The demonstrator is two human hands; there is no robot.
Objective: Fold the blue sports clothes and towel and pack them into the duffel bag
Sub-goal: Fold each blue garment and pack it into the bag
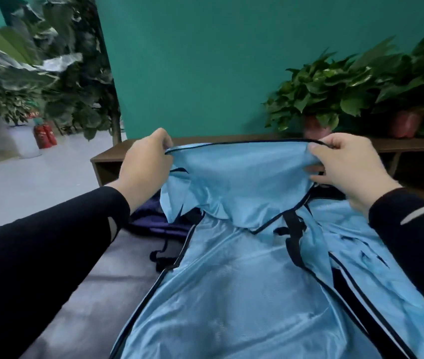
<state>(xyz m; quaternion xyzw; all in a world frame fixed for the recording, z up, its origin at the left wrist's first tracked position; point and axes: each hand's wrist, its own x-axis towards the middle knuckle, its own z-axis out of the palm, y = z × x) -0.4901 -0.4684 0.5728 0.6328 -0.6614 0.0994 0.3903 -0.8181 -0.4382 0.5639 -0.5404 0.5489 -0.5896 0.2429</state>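
Note:
A light blue sports garment (231, 281) with dark piping lies spread over the grey surface (89, 281) in front of me. Its far edge is lifted off the surface. My left hand (143, 164) pinches that edge at the left corner, and my right hand (345, 164) grips it at the right corner, so the hem stretches between them. A dark purple-blue duffel bag (153, 218) lies behind the garment on the left, mostly hidden, with black straps (161, 255) trailing from it. Another black strap (293, 237) shows through at the garment's right. No towel is visible.
A brown wooden shelf (107, 161) runs along the teal wall behind the surface. Two potted green plants (361, 94) stand on it at the right. Large leafy plants (45, 73) and red fire extinguishers (45, 136) are on the floor at the left.

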